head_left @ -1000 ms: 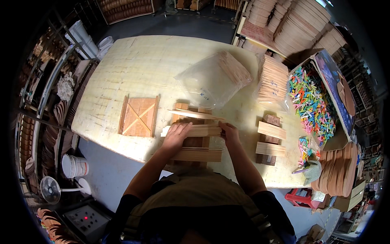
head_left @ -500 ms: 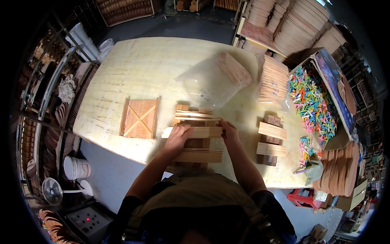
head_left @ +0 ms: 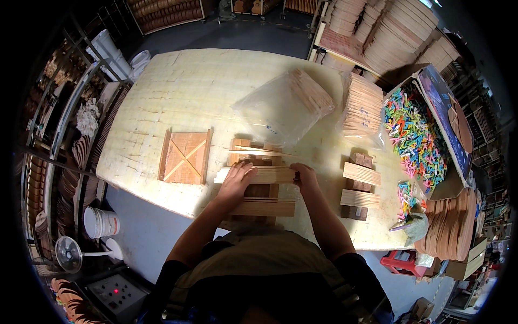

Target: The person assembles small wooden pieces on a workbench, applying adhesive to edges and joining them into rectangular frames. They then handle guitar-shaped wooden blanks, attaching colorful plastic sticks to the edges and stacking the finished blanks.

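Note:
In front of me a row of thin pale wooden strips [head_left: 270,175] lies across a brown wooden rack [head_left: 268,191]. My left hand [head_left: 237,181] is closed over the left part of this row, its fingertips at the far edge. At the right end my right hand [head_left: 306,180] has its fingers bent against the strip ends, thumb and forefinger pinched together. A few loose strips [head_left: 259,152] lie slightly fanned on the rack beyond my hands. Nearer my body, a second row of strips [head_left: 264,207] rests on the same rack.
Left of the rack lies a wooden board with crossed strips [head_left: 186,157]. Farther off are clear bags of strips [head_left: 364,105]. On the right stand two short strip stacks on dark blocks [head_left: 360,198], with a box of colourful clips [head_left: 413,140] beyond. A fan [head_left: 70,254] stands at lower left.
My right hand has moved slightly nearer to me, from the loose strips to the end of the row. The loose strips have shifted and spread. My left hand stays on the row.

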Available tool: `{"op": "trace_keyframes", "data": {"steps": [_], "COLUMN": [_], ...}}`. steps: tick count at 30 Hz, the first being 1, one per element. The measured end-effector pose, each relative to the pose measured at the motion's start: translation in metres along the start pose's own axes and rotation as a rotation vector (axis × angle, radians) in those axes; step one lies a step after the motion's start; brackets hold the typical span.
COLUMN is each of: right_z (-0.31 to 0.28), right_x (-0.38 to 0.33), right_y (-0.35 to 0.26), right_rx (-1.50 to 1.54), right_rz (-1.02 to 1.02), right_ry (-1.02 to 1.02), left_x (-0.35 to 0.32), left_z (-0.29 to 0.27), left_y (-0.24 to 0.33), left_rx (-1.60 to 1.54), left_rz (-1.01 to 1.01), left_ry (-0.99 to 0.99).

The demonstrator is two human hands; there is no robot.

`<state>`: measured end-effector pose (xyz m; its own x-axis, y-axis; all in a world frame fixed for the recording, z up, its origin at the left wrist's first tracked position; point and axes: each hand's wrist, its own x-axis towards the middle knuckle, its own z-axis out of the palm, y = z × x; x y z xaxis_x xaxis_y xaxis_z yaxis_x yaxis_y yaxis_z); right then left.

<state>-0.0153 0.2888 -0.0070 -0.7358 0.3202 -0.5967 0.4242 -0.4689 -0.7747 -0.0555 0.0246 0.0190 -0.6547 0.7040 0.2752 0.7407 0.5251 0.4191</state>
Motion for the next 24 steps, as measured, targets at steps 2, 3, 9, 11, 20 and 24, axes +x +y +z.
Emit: {"op": "trace_keyframes", "data": {"steps": [2, 3, 9, 11, 20, 24], "right_z": [0.001, -0.002, -0.023, -0.029, -0.026, -0.027], "right_x": [-0.002, -0.002, -0.007, -0.013, -0.024, -0.02], "right_y": [-0.002, -0.001, 0.01, 0.017, 0.025, 0.029], "right_rx": [-0.031, -0.001, 0.258, 0.301, 0.259, 0.271], "right_rz": [-0.008, 0.012, 0.032, -0.017, -0.091, -0.088], "right_ry": [0.01, -0.038, -0.363, -0.419, -0.352, -0.332], "left_x": [0.003, 0.004, 0.005, 0.004, 0.006, 0.007], "left_z": [-0.004, -0.005, -0.01, -0.007, -0.007, -0.007], "left_y": [0.003, 0.004, 0.003, 0.003, 0.005, 0.005], "left_rx": [-0.026, -0.04, -0.063, -0.06, -0.06, -0.063], "left_rz": [0.012, 0.007, -0.002, -0.007, -0.008, -0.002], "left_ry": [0.026, 0.013, -0.042, -0.038, -0.004, 0.002]}}
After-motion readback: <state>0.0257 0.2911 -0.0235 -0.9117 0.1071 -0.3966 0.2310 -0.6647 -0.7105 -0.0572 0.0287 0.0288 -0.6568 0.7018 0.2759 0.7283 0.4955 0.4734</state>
